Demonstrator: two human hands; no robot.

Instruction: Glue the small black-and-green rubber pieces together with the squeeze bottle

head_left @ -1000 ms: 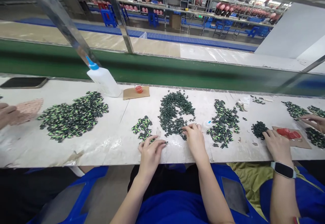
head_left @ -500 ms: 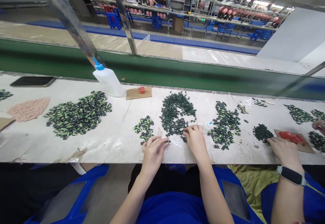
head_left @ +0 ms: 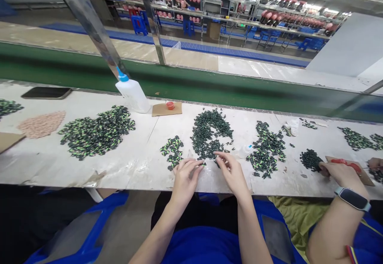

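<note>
My left hand is closed in a pinch at the table's front, with a small dark green piece at its fingertips. Beside it lies a small cluster of dark pieces with bright green marks. My right hand is over the near edge of a heap of plain dark green pieces, index finger and thumb apart. A few loose pieces lie by its thumb tip; nothing plainly shows in its grip. To its right is a small clear bottle with a blue tip, close to another green-marked heap.
Leftward are a large green-marked heap, pink pieces, and a dark flat phone-like object. A white squeeze bottle and a red cup on cardboard stand behind. A co-worker's hand is at right by a dark heap.
My right hand's index finger has lifted and parted from its thumb. My left hand stays pinched near the same spot. The view has shifted slightly; the co-worker's hand has moved at the dark heap.
</note>
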